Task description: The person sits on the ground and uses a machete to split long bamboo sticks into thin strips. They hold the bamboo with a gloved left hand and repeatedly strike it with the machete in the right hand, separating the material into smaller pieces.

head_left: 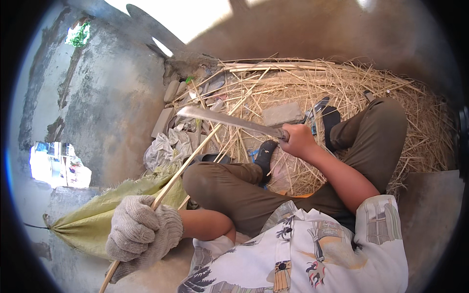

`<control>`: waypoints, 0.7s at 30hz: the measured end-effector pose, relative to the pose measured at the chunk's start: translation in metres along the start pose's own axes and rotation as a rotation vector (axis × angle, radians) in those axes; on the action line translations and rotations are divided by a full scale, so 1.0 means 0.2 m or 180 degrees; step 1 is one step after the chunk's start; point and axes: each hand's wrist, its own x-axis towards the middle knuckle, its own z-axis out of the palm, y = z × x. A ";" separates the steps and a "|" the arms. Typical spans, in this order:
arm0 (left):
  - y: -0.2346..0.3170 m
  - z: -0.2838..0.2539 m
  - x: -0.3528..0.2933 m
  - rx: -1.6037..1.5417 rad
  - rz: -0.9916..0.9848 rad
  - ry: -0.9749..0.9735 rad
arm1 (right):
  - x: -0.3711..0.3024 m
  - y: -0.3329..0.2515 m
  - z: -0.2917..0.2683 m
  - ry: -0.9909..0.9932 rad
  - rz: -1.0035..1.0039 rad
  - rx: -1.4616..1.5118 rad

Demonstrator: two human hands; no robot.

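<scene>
My left hand (pixel 141 232), in a grey knitted glove, is closed around a long thin bamboo strip (pixel 181 168). The strip slants from the lower left up toward the middle of the view. Bare and closed, my right hand (pixel 299 140) grips the handle of a machete (pixel 234 121). Its long blade points left and its tip is slightly blurred. The blade crosses the strip in the view; I cannot tell whether they touch. Both my knees are bent, with dark socks (pixel 266 157) on my feet.
Bamboo shavings (pixel 391 117) cover the floor ahead and to the right. A flat brick (pixel 282 113) lies between my feet and the far wall. Yellow-green sheeting (pixel 85 219) hangs at the left, beside crumpled pale plastic (pixel 166 149) and rubble. A rough grey wall (pixel 112 97) stands left.
</scene>
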 end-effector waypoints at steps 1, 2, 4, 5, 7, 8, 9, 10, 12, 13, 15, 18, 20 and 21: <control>0.02 0.00 0.00 0.0027 0.0037 -0.0021 | 0.02 0.02 0.00 -0.0021 0.0466 -0.0059; 0.04 0.01 0.00 0.0051 0.0073 -0.0043 | 0.03 0.04 0.00 -0.0037 0.0934 -0.0117; 0.04 0.01 -0.01 -0.0040 0.0075 -0.0036 | 0.03 0.09 0.01 -0.0097 0.1606 0.0124; 0.04 0.00 0.00 -0.0160 0.0048 -0.0019 | 0.02 0.13 0.03 -0.0061 0.1797 0.0205; 0.02 -0.01 0.01 -0.0287 -0.0031 0.0087 | 0.01 0.16 0.06 0.0153 0.2002 0.0479; 0.00 -0.01 0.01 -0.0293 -0.0083 0.0177 | 0.03 0.18 0.08 0.0207 0.2130 0.0754; -0.02 -0.02 0.02 -0.0300 -0.0133 0.0268 | 0.05 0.20 0.11 0.0261 0.2253 0.1029; -0.04 -0.03 0.03 -0.0335 -0.0227 0.0270 | 0.06 0.17 0.11 0.0283 0.2370 0.1311; -0.08 -0.08 0.03 -0.0408 -0.0413 0.0274 | 0.06 0.13 0.09 0.0235 0.2321 0.1412; -0.09 -0.09 0.02 -0.0300 -0.0532 0.0277 | 0.06 0.07 0.07 0.0215 0.2313 0.1473; -0.12 -0.13 0.01 -0.0302 -0.0541 0.0287 | 0.04 0.01 0.04 0.0206 0.1762 0.1282; -0.17 -0.18 -0.03 -0.0359 -0.0611 0.0331 | 0.02 -0.08 -0.02 0.0142 0.1195 0.0989; -0.18 -0.19 -0.03 -0.0293 -0.0666 0.0365 | -0.02 -0.14 -0.01 0.0139 0.0822 0.0914; -0.19 -0.18 -0.02 -0.0272 -0.0661 0.0387 | -0.05 -0.16 0.00 0.0185 0.0595 0.0912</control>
